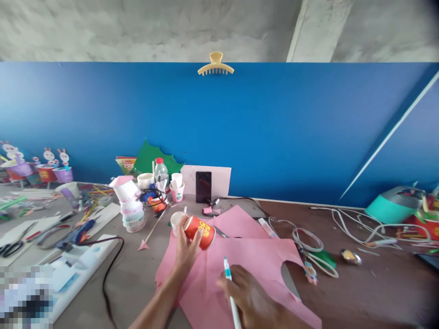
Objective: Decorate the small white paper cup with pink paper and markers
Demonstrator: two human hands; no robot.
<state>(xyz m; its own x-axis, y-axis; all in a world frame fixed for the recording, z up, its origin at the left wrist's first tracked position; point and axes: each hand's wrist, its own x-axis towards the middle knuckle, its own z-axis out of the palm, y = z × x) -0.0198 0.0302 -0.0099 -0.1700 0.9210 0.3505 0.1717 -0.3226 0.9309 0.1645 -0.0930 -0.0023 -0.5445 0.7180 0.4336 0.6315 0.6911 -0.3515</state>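
Observation:
A red paper cup (205,232) with yellow lettering lies tilted on its side in my left hand (188,244), whose fingers wrap round it above pink paper (257,256). Lower and to the right, my right hand (240,288) grips a white pen (234,307) with a teal band, its tip pointing up and away from me. The pen and the cup are apart. Beneath both hands the pink sheets overlap, and one has a curved cut-out at its right side. Just behind the red cup stands a white cup (176,220).
Stacked white cups (132,208), a bottle (160,171) and a dark phone (203,186) stand behind. Scissors (13,246), a blue glue gun (77,235) and a black cord (106,283) lie left. White cables (343,228) and a teal device (393,205) are right.

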